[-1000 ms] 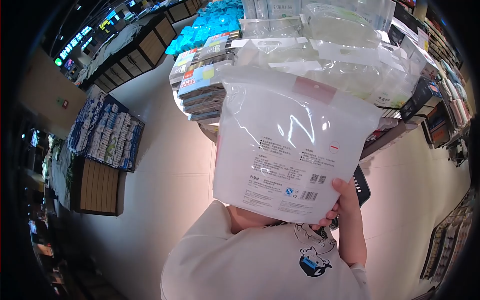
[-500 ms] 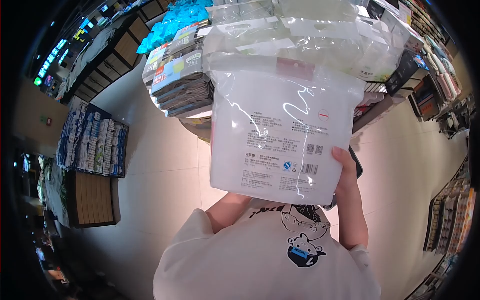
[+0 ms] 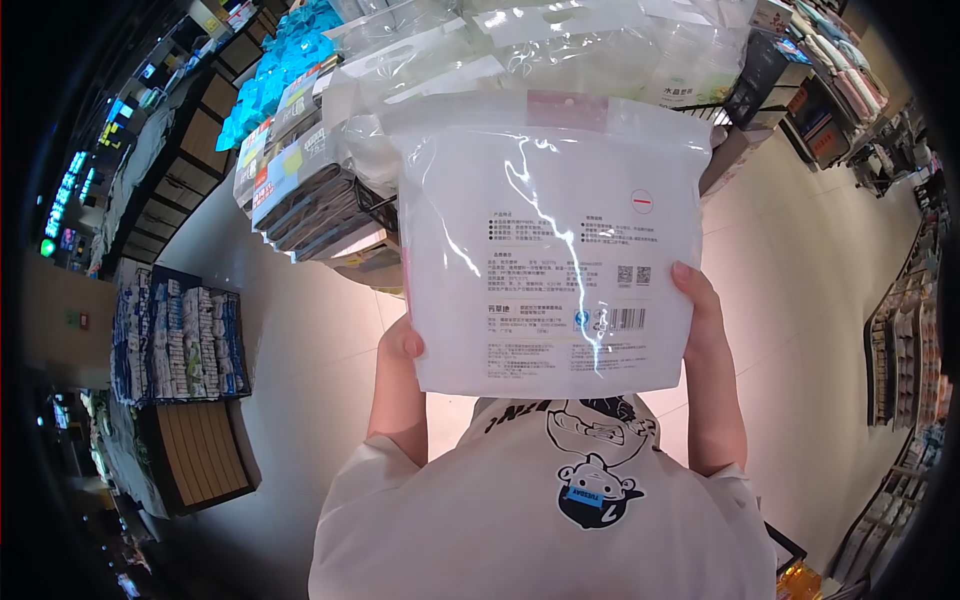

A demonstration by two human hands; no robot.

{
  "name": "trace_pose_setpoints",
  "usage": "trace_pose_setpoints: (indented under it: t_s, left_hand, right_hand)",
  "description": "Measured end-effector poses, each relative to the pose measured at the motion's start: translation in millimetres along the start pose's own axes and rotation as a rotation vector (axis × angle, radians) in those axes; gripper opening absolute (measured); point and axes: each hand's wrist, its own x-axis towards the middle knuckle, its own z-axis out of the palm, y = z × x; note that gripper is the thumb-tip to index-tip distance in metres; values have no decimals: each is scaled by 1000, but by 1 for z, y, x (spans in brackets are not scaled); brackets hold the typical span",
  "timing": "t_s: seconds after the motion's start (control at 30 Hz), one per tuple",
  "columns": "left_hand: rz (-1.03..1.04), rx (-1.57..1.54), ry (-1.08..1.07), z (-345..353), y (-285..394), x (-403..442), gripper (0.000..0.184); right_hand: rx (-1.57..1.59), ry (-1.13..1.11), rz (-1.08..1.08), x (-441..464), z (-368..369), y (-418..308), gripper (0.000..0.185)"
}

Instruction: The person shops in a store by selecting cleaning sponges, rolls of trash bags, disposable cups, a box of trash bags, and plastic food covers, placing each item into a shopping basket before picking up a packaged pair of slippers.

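Observation:
A flat, white plastic package (image 3: 550, 270) is held up before my chest, its printed back facing me. Small dark text, two square codes, a barcode and a red ring with a bar show on it. My left hand (image 3: 402, 345) grips its lower left edge, thumb showing at the side. On the right edge, my right hand (image 3: 700, 310) is closed with the thumb on the front face. The other fingers of both hands are hidden behind the package. Just beyond its top edge lie more clear plastic packs (image 3: 570, 45).
Dark packs (image 3: 310, 205) are stacked on the display stand, near bright blue packs (image 3: 275, 85). A rack of folded packets (image 3: 190, 340) stands at left above a slatted wooden box (image 3: 205, 450). Shelves (image 3: 905, 350) line the right side. Pale tiled floor (image 3: 800, 330) lies between.
My left hand has come into sight at the package's left edge; before, it was hidden. The package now sits straighter, and the display has shifted left in view.

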Motion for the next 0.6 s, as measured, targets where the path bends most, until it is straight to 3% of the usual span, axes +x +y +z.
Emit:
trace_pose_setpoints:
  t_s: [0.47,0.53,0.6]
  left_hand:
    - [-284,-120,-112,18,-17,22,124]
    - [-320,-129,-123,22,-19,24,129]
    - [-350,-140,-130,26,-21,25,133]
  right_hand:
    - [-60,124,-153,-43,-20,-15,70]
    - [-204,143,-156,-49,-23,-18,86]
    - [-203,159,-165,-55,-25,-19,86]
